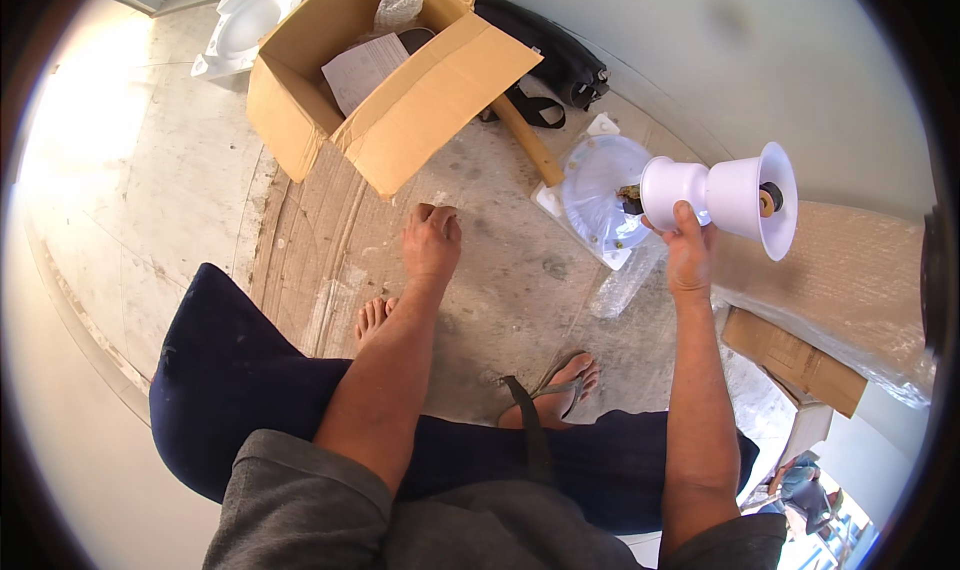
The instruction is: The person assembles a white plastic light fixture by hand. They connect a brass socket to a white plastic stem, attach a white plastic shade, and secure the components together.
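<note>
My right hand (690, 255) is wrapped round the narrow middle of a white flared plastic piece (680, 192), shaped like a spool. It is held sideways above the floor. At its wide right end a dark and orange round part shows inside; something dark and brownish sticks out at its left end. My left hand (432, 245) hangs over the floor near the cardboard box, its fingers curled in. Its palm is hidden, so I cannot see whether it holds anything. Behind the spool-shaped piece a round white base with a shiny plastic-covered disc (600, 190) lies on the floor.
An open cardboard box (440, 100) holds a paper sheet and bubble wrap. Beside it are a white moulded tray (245, 30), a black bag (545, 50) and a wooden handle (528, 138). Wrapped cardboard (830, 270) lies along the right wall. My feet are below; a person (805, 490) is at the lower right.
</note>
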